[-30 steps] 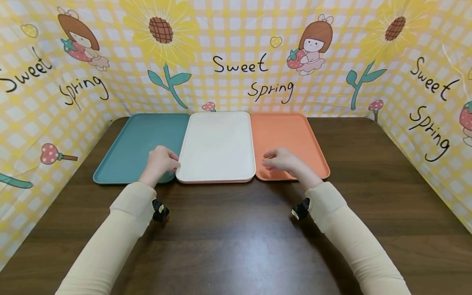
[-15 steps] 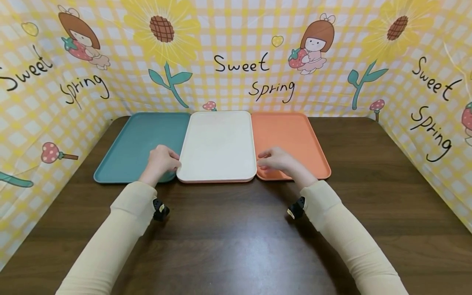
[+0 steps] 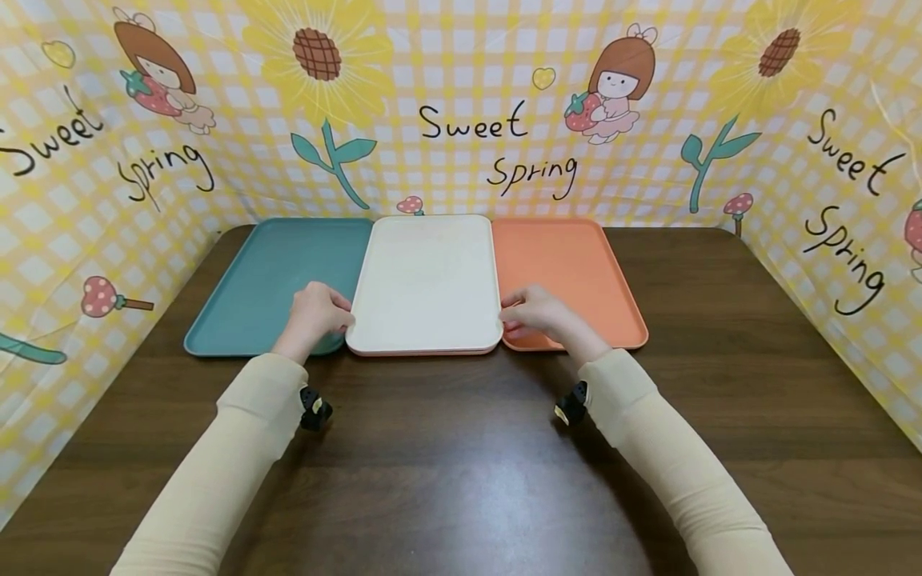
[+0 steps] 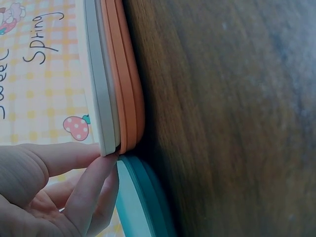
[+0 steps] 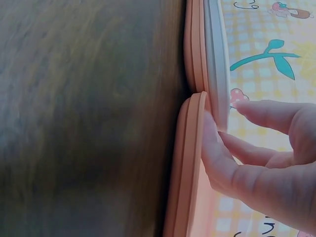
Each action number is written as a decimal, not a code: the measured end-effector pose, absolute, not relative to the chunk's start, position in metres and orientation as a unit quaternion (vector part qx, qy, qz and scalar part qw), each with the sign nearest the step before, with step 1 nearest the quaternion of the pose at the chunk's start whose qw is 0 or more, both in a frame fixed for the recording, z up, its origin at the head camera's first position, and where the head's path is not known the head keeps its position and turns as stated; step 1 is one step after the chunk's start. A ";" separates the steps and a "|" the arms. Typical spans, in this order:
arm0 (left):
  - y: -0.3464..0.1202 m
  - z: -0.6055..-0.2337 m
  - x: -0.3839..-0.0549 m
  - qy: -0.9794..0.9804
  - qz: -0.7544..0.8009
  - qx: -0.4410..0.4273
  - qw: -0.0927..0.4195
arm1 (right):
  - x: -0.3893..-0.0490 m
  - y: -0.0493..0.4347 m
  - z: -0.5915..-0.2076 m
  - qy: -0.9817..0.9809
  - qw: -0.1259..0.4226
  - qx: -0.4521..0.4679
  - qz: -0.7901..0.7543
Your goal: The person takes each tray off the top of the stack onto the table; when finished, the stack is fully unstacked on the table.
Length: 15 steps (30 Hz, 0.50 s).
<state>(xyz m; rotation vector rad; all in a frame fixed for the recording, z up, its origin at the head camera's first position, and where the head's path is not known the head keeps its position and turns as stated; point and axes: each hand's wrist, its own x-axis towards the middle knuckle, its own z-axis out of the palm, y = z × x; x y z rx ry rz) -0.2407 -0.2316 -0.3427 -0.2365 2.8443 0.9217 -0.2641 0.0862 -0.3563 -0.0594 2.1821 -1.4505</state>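
Observation:
A white tray (image 3: 425, 280) tops a short stack in the middle, with an orange tray (image 4: 129, 113) under it in the left wrist view. My left hand (image 3: 315, 312) pinches the white tray's near left corner, thumb above and fingers below. At the near right corner is my right hand (image 3: 540, 312). In the right wrist view its fingers (image 5: 217, 153) reach under the white rim, while the thumb stands slightly apart above it. A teal tray (image 3: 266, 280) lies to the left, and a separate orange tray (image 3: 569, 264) lies to the right, partly under my right hand.
Dark wooden table (image 3: 432, 448) extends in front of the trays and to their right. A yellow checked cloth (image 3: 461, 88) with printed flowers and words hangs around the back and sides, close behind the trays' far edges.
My right hand has moved left across the orange tray to the white tray's right edge. My left hand has kept its grip on the left corner. The trays have not visibly moved.

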 end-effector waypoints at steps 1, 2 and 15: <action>-0.232 -0.343 -0.241 0.946 0.305 -0.078 0.071 | -0.264 0.085 -0.357 0.803 0.256 -0.020 -0.537; -0.232 -0.343 -0.241 0.946 0.305 -0.079 0.073 | -0.264 0.084 -0.357 0.803 0.255 -0.017 -0.539; -0.233 -0.339 -0.243 0.945 0.304 -0.080 0.085 | -0.266 0.077 -0.360 0.834 0.229 -0.007 -0.502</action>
